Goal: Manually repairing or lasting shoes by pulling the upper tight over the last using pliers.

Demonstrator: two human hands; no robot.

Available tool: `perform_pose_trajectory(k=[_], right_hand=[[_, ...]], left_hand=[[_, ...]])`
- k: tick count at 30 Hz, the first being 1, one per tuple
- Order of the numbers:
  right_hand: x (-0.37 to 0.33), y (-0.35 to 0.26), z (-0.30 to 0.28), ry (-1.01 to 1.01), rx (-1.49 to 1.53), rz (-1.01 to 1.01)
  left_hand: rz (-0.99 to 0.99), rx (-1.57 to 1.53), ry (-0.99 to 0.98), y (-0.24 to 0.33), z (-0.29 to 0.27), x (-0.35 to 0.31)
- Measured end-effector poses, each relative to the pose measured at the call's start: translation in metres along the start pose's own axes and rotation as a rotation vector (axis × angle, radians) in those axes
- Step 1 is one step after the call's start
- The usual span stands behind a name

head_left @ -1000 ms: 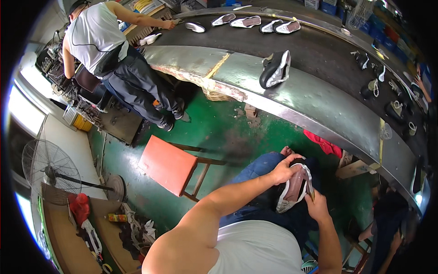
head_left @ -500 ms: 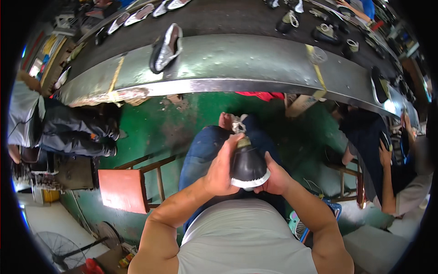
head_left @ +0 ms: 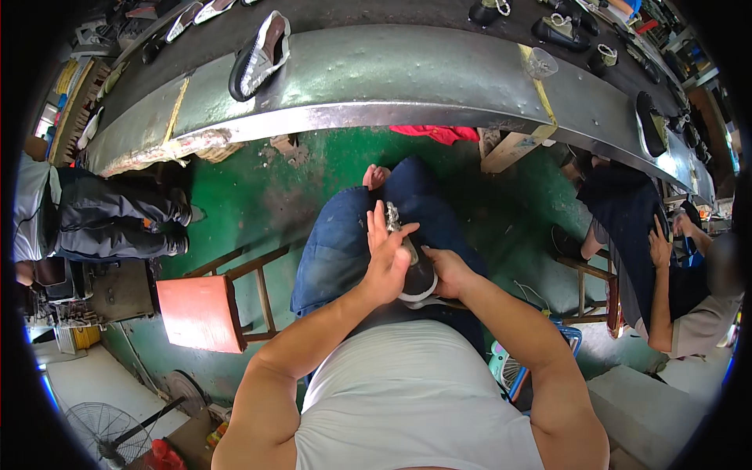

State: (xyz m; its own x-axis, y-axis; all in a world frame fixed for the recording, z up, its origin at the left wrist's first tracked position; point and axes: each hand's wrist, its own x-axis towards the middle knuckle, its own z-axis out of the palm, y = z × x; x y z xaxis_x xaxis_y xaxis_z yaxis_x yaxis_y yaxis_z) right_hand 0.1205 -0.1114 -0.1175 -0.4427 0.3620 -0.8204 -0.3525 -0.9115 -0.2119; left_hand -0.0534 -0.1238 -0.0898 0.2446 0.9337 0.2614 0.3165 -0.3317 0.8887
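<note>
A black shoe (head_left: 419,280) with a white sole edge and a pale lace sits over my lap, its toe toward my belly. My right hand (head_left: 452,274) is closed on its right side. At the shoe's left side, my left hand (head_left: 386,265) has its fingers stretched up and apart, and its thumb crosses over near the lace. The palm side of that hand is hidden, so its contact with the shoe is only partly visible. A black and silver shoe (head_left: 261,59) lies on the metal ledge ahead.
A metal ledge (head_left: 352,74) runs across the front beside a dark belt (head_left: 376,12) bearing several shoes. To the left stands a reddish-brown stool (head_left: 200,313); a fan (head_left: 110,435) is behind it. People sit at both sides; at right a co-worker's hand (head_left: 659,247) rests on dark cloth.
My left hand has loosened from wrapping the shoe to stretched fingers. The shoe has tilted and sits a little farther from the camera. The view has shifted, and my knees are farther apart.
</note>
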Motion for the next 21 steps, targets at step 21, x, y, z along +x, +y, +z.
perform_pose_trajectory(k=[21], right_hand=[[-0.022, 0.018, 0.020, 0.140, -0.129, -0.122]], left_hand=[[-0.320, -0.386, 0.044, -0.041, 0.003, 0.034]])
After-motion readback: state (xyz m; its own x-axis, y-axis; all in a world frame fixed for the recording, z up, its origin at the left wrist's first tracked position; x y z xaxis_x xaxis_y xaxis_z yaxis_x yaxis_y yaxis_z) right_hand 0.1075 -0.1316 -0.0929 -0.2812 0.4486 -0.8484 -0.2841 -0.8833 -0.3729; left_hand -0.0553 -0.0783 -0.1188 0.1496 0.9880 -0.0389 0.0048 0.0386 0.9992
